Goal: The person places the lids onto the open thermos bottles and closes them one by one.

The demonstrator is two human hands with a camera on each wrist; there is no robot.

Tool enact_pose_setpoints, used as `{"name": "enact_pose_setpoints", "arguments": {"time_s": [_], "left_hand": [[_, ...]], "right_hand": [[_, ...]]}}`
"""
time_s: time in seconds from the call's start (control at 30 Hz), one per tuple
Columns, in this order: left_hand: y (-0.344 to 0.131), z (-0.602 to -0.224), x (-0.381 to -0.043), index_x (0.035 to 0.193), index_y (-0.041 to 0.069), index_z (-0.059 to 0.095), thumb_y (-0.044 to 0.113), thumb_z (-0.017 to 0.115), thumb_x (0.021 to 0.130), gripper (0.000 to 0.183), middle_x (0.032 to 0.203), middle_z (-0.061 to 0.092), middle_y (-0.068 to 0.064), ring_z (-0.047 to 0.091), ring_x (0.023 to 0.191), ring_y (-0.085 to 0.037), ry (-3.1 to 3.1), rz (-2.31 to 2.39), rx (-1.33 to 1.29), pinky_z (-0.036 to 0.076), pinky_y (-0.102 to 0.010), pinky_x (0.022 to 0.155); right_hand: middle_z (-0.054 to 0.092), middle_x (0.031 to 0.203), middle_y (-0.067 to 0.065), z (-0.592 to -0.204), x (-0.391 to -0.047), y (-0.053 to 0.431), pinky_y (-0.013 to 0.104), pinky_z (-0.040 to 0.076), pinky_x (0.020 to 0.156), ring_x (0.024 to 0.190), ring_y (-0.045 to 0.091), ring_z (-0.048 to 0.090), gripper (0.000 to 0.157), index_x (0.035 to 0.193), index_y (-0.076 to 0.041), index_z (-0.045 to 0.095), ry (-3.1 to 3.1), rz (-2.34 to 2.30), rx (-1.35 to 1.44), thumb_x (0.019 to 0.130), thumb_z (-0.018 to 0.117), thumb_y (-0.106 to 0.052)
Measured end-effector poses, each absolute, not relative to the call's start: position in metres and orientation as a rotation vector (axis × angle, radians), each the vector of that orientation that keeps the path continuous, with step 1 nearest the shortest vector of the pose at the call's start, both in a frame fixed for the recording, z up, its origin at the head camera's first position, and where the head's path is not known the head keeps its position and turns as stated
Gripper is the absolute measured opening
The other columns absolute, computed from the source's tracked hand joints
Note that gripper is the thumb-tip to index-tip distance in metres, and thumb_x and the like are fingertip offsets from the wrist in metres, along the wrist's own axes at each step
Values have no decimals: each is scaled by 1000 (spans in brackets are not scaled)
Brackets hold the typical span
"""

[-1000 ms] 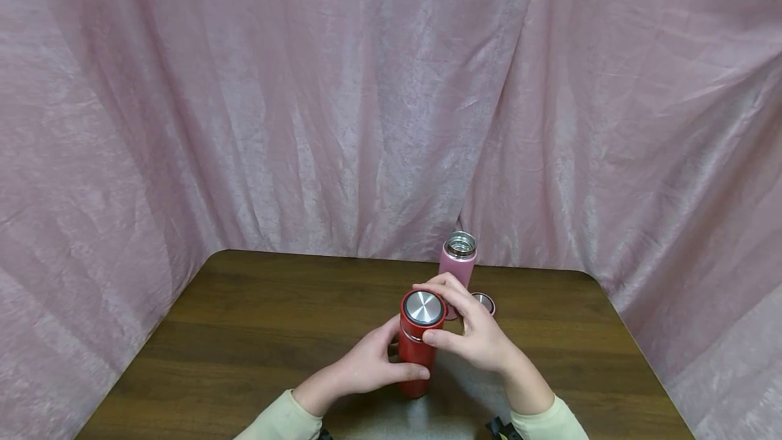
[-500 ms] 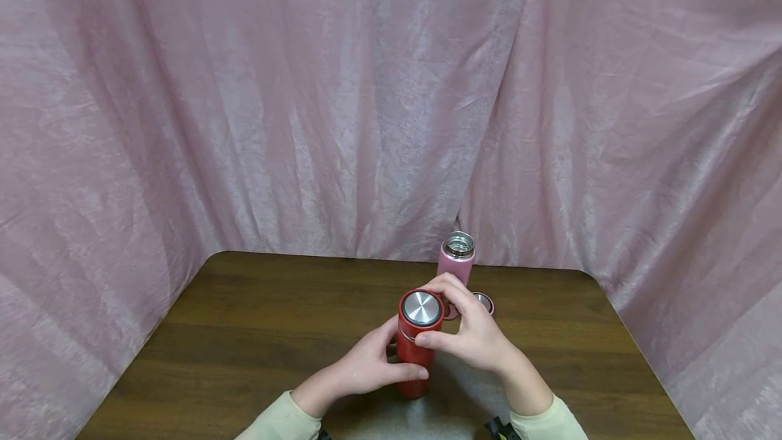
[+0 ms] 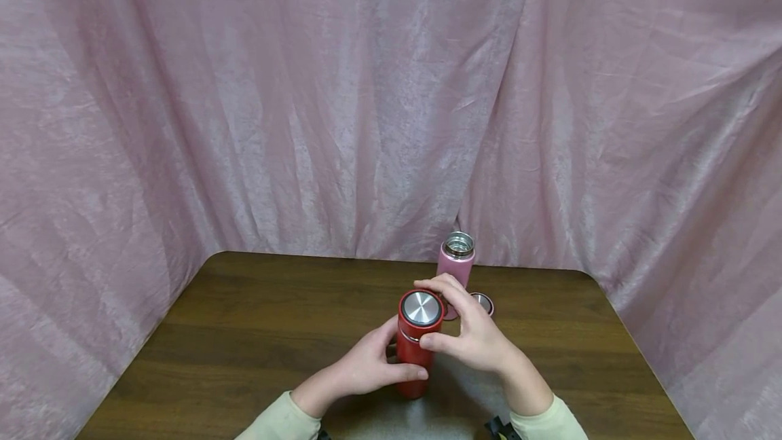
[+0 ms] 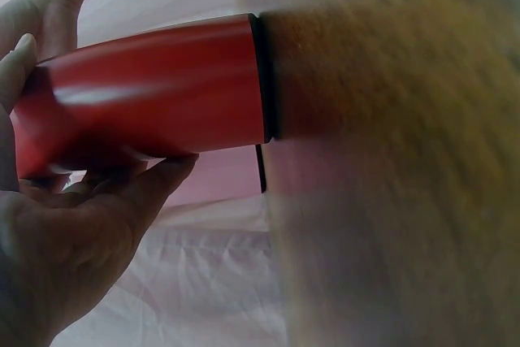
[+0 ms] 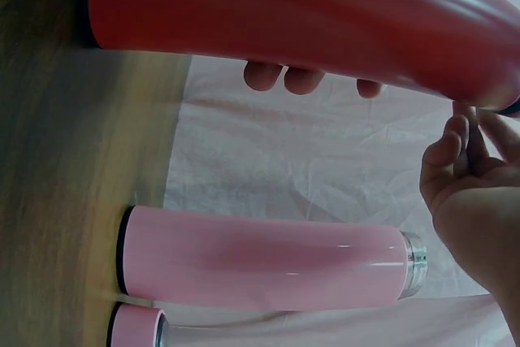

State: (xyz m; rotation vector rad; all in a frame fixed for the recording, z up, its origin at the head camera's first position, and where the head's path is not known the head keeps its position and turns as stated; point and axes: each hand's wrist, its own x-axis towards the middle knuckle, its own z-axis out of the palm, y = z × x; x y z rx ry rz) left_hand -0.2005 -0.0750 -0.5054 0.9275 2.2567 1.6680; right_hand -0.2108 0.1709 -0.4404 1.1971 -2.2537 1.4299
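A red thermos bottle (image 3: 414,358) stands upright near the front middle of the table in the head view. Its lid (image 3: 421,308) has a brushed silver disc on top and sits on the bottle. My left hand (image 3: 369,358) wraps round the red body from the left, thumb across the front. From the right, my right hand (image 3: 473,331) holds the lid, thumb at the seam in front and fingers curving behind. The left wrist view shows the red body's black base (image 4: 264,79) at the wooden surface. Behind it stands a pink thermos bottle (image 5: 268,258), uncapped, its steel neck (image 5: 414,264) bare.
Beside the pink bottle, its pink lid (image 3: 482,303) with a silver top lies on the wooden table (image 3: 275,311). Pink velvet curtains (image 3: 305,100) hang behind and at both sides of the table.
The right hand's thumb and fingers have shifted round the lid, first leftward, then slightly back. The left hand keeps its grip, and the red bottle stays in nearly the same place.
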Motion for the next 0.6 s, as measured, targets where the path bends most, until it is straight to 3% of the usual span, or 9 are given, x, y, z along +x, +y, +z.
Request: {"name": "enact_pose_setpoints", "arguments": {"time_s": [0.1, 0.27, 0.6], "left_hand": [[-75, -505, -200, 152, 34, 56, 34, 93, 92, 70, 138, 70, 8, 70, 123, -16, 2255, 1665, 925, 59, -35, 102], [-75, -506, -200, 152, 35, 56, 35, 93, 92, 70, 138, 70, 8, 70, 123, -16, 2255, 1664, 925, 60, -35, 101], [-76, -506, -200, 153, 35, 56, 35, 93, 92, 72, 137, 71, 8, 70, 123, -16, 2273, 1659, 928, 59, -36, 101]], "right_hand": [[61, 142, 4, -440, -212, 173, 34, 54, 103, 128, 21, 60, 75, 159, -15, 58, -2204, 1445, 1281, 91, 87, -14], [61, 141, 6, -439, -211, 173, 34, 56, 97, 128, 22, 59, 68, 158, -13, 59, -2165, 1474, 1332, 94, 82, -11], [65, 134, 2, -438, -211, 170, 33, 59, 85, 118, 21, 64, 62, 145, -19, 67, -2201, 1507, 1224, 89, 91, -12]]}}
